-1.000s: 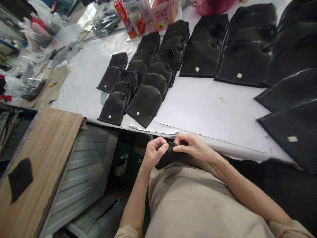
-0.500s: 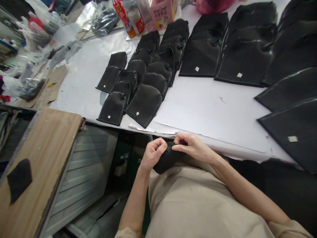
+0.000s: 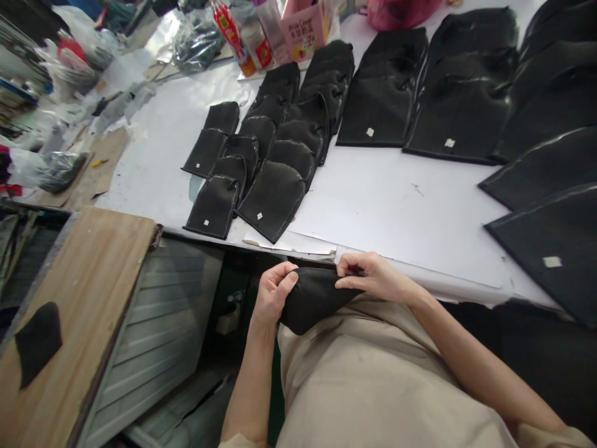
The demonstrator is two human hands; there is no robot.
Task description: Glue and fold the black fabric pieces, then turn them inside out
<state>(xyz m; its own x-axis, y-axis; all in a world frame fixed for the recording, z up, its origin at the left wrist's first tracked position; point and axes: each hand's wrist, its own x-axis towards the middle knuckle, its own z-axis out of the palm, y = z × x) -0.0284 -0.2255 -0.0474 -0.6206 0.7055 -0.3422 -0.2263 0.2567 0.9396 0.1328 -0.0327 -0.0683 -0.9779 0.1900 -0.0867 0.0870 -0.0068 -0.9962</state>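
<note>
The left hand (image 3: pixel 274 294) and the right hand (image 3: pixel 373 278) were a little way apart, and both were pinching the same soft black piece (image 3: pixel 314 305). The left thumb and fingers gripped it near one end of its top edge, and the right thumb and fingers gripped it near the other end. The edge ran between them, and the rest of the piece hung down in front of the tan clothes (image 3: pixel 387 386), close to the near edge of the white table (image 3: pixel 396 199). It was hard to tell whether the piece touched the clothes. On the table lay lots of other black pieces, set in rows so that each lay partly over the next. The small pieces (image 3: pixel 270 200) were on the left, and the big pieces (image 3: pixel 373 112) were in the middle and on the right. Some of the front ones had a little white sticker (image 3: pixel 370 132). At the back stood a red bottle (image 3: pixel 229 31), a jar (image 3: pixel 260 48) and a pink box (image 3: pixel 303 36). Over to the left, a dark scrap (image 3: pixel 40 344) lay flat on a wooden board (image 3: pixel 96 267). Behind that were see-through bags (image 3: pixel 72 68) and a tiny yellow thing (image 3: pixel 99 163), too small to make out.
</note>
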